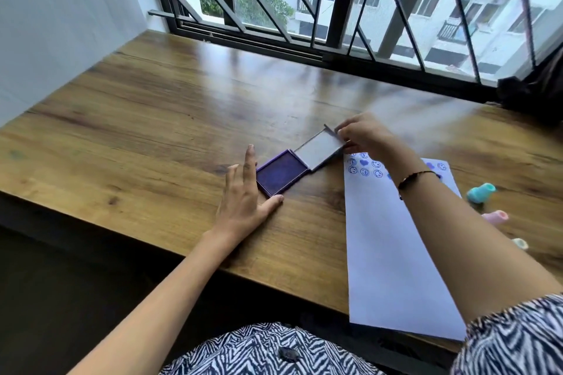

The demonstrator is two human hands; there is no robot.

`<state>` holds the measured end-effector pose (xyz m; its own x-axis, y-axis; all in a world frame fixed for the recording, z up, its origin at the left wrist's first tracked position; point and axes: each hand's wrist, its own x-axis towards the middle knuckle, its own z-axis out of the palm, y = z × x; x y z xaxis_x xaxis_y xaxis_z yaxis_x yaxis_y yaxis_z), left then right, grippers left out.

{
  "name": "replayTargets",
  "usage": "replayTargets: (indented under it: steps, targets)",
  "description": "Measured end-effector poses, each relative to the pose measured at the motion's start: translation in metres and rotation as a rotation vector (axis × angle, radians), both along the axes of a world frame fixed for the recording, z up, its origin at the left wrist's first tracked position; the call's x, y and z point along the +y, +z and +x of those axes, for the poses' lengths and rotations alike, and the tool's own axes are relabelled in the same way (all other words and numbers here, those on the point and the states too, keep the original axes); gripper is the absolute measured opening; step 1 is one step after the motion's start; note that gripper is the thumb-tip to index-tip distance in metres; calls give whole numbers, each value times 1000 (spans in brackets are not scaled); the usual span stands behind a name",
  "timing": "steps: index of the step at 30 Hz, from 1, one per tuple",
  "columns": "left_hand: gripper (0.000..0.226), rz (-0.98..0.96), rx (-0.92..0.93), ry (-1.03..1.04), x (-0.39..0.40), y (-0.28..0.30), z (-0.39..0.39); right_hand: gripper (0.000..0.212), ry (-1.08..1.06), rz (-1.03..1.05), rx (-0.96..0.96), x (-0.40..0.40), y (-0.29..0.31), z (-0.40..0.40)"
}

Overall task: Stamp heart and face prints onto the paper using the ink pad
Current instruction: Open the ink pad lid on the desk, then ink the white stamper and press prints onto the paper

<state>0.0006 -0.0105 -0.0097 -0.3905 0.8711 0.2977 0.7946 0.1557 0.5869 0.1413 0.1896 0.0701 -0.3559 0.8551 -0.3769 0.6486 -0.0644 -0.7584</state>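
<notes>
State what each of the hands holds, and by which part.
The right hand grips the ink pad's open lid at its far edge. The left hand lies open, steadying the base.

sleeve [515,335]: zebra print; bracelet [416,177]: thin, dark; forearms bare

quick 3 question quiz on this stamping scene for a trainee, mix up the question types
1. True or false: the ink pad lies open on the table.
2. Which hand touches the lid? A) left hand B) right hand C) neither
3. Fill in: the stamped prints sit at the ____ end of the paper, seen from the person.

Key
1. True; the purple pad is bare.
2. B; the right hand pinches the lid's far edge, while the left hand rests flat beside the base.
3. Far.
</notes>
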Motion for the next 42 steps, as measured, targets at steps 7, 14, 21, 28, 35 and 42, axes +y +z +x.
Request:
replayTargets:
  steps: [7,14,21,28,35,42]
  targets:
    - [94,62,96,-3,-3,6,5,30,3,292,-97,-9,-4,1]
    - [80,157,20,-177,16,18,54,30,-101,406,-33,-45,6,45]
    - [74,167,-46,-468,54,25,136,24,-342,603,-193,-77,13,143]
    - [69,176,-61,-736,67,31,212,20,-552,661,-502,-95,0,235]
    - [54,136,-190,-801,73,28,243,19,-452,515,-479,-106,-23,260]
    - [37,-214,-818,-674,88,37,229,10,-626,265,350,-120,-7,230]
